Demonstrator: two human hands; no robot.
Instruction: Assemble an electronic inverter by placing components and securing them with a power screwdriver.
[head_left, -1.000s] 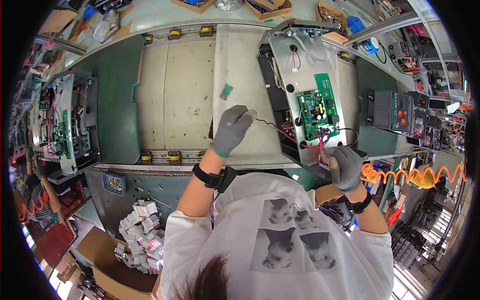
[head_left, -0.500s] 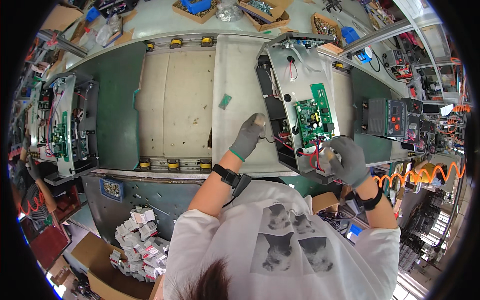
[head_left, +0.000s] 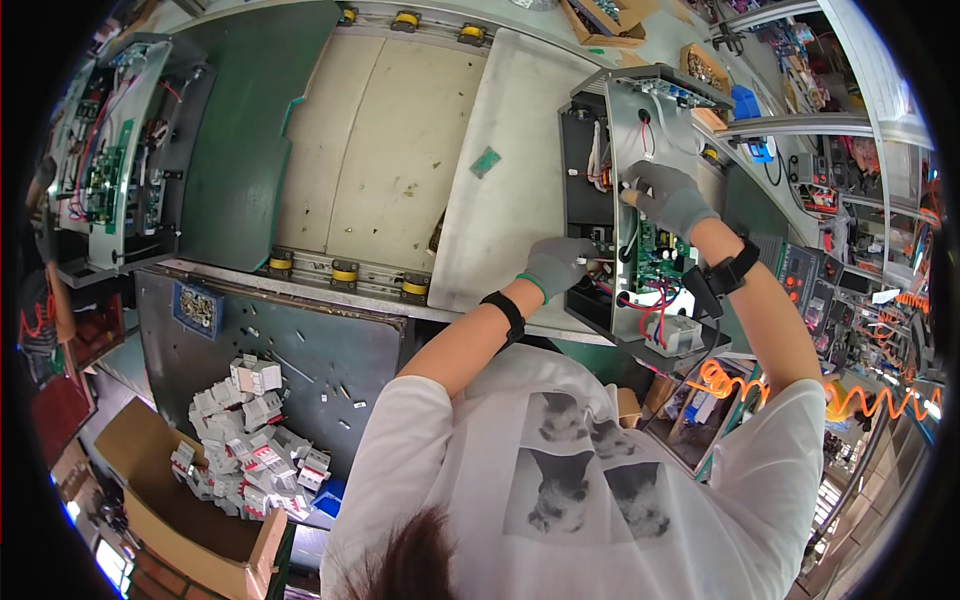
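An open metal chassis (head_left: 590,130) stands upright on the workbench, with a green circuit board (head_left: 655,255) on its silvery plate. My left hand (head_left: 556,268), in a grey glove, reaches the chassis's open left side. Its fingers are closed beside the inner wires, and what they pinch is too small to make out. Higher up, my gloved right hand (head_left: 672,196) crosses the plate above the board. Its fingers curl at the plate's left edge; whatever is in them is hidden. Red wires (head_left: 655,312) loop over the plate's lower end.
A pale board (head_left: 500,120) lies under the chassis, with a small green piece (head_left: 486,162) on it. Farther left is a second chassis (head_left: 125,170), with a co-worker's arm beside it. Grey-white switch-like parts (head_left: 250,440) are heaped by a cardboard box (head_left: 160,480). An orange coiled hose (head_left: 720,380) hangs right.
My left hand has moved right, to the chassis opening. The right hand has gone from the red wires up to the plate's left edge. The whole view has shifted and turned.
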